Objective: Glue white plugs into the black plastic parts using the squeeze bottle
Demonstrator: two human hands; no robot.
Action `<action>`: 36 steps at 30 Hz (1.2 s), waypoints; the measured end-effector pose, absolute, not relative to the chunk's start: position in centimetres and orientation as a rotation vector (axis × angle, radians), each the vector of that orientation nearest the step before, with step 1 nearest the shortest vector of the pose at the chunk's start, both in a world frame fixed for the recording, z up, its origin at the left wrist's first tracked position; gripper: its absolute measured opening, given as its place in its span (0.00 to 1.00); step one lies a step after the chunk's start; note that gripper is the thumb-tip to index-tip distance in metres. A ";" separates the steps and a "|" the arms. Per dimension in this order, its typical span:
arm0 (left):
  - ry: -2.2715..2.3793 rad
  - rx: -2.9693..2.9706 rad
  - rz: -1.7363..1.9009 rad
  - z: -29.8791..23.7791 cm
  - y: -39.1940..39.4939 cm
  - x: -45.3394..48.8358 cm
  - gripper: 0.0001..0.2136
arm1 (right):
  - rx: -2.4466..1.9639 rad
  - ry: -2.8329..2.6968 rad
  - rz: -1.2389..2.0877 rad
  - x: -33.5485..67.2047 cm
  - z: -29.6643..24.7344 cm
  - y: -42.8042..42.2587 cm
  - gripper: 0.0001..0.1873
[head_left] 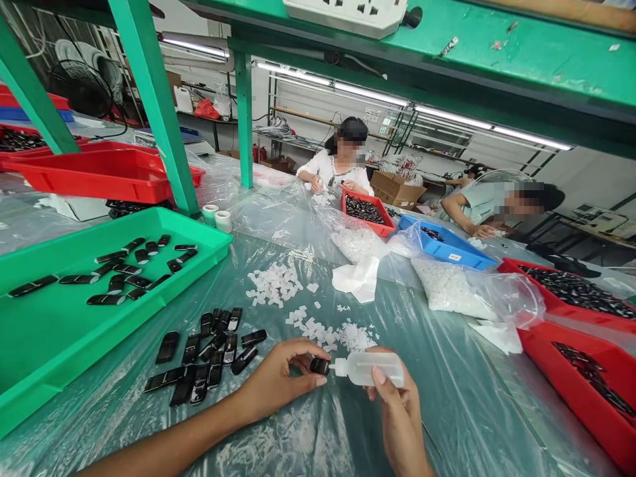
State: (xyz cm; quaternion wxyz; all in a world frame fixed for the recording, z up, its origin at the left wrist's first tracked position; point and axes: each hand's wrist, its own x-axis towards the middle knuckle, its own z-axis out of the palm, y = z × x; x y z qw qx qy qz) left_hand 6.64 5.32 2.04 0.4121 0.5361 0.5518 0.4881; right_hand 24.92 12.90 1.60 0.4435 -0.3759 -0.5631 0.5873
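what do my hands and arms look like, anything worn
Neither the left hand nor the right hand wears a glove; no ring, watch or bracelet shows. The left forearm is bare as far as it shows, and no cuff appears at the right wrist.

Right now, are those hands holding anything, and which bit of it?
The left hand pinches a small black piece by opposite sides. The right hand grips a translucent bottle around its body, towards the base end.
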 end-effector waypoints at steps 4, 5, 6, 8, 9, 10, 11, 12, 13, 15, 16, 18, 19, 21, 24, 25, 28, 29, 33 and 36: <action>1.431 1.409 1.225 1.9 5.3 6.7 0.10 | -0.973 -1.451 1.297 24.6 2.5 11.9 0.17; 1.439 1.421 1.223 1.9 5.3 6.7 0.10 | -0.978 -1.457 1.262 24.5 2.7 11.6 0.17; 1.448 1.431 1.220 1.9 5.3 6.7 0.10 | -0.979 -1.465 1.231 24.4 2.9 11.4 0.16; 1.471 1.447 1.212 1.9 5.3 6.7 0.09 | -0.973 -1.486 1.177 24.3 3.0 11.0 0.16; 1.484 1.454 1.207 1.9 5.3 6.7 0.09 | -0.970 -1.501 1.149 24.3 3.0 10.9 0.16; 1.495 1.461 1.202 2.0 5.3 6.7 0.09 | -0.967 -1.521 1.123 24.3 3.0 10.8 0.16; 1.503 1.468 1.198 2.0 5.3 6.7 0.09 | -0.964 -1.544 1.100 24.4 2.9 10.8 0.16; 1.507 1.474 1.195 2.0 5.3 6.7 0.09 | -0.959 -1.569 1.081 24.5 2.9 10.7 0.15; 1.509 1.480 1.194 2.0 5.3 6.7 0.09 | -0.955 -1.591 1.069 24.5 2.8 10.8 0.15; 1.509 1.486 1.194 2.0 5.3 6.7 0.09 | -0.952 -1.614 1.064 24.6 2.8 10.8 0.15; 1.510 1.488 1.194 2.0 5.3 6.7 0.09 | -0.954 -1.612 1.071 24.7 2.8 10.8 0.15; 1.515 1.490 1.191 2.0 5.3 6.7 0.09 | -0.965 -1.595 1.091 24.7 2.9 10.8 0.15; 1.517 1.489 1.191 2.0 5.3 6.7 0.09 | -0.970 -1.585 1.100 24.6 2.9 10.8 0.15; 1.516 1.484 1.187 2.1 5.3 6.7 0.09 | -0.986 -1.572 1.114 24.6 3.0 10.7 0.15; 1.504 1.480 1.191 2.2 5.2 6.8 0.08 | -0.999 -1.557 1.137 24.5 3.3 10.7 0.16; 1.497 1.479 1.199 2.3 5.2 6.8 0.08 | -0.997 -1.547 1.151 24.5 3.3 10.8 0.16; 1.465 1.459 1.229 2.3 5.2 6.8 0.09 | -0.984 -1.525 1.211 24.4 3.5 11.0 0.16; 1.449 1.444 1.235 2.3 5.2 6.8 0.09 | -0.986 -1.518 1.234 24.4 3.5 11.1 0.16; 1.388 1.367 1.258 2.1 5.3 6.9 0.09 | -1.000 -1.472 1.307 24.5 3.1 11.5 0.16; 1.380 1.339 1.271 2.0 5.4 6.9 0.09 | -0.979 -1.455 1.374 24.9 2.2 12.1 0.16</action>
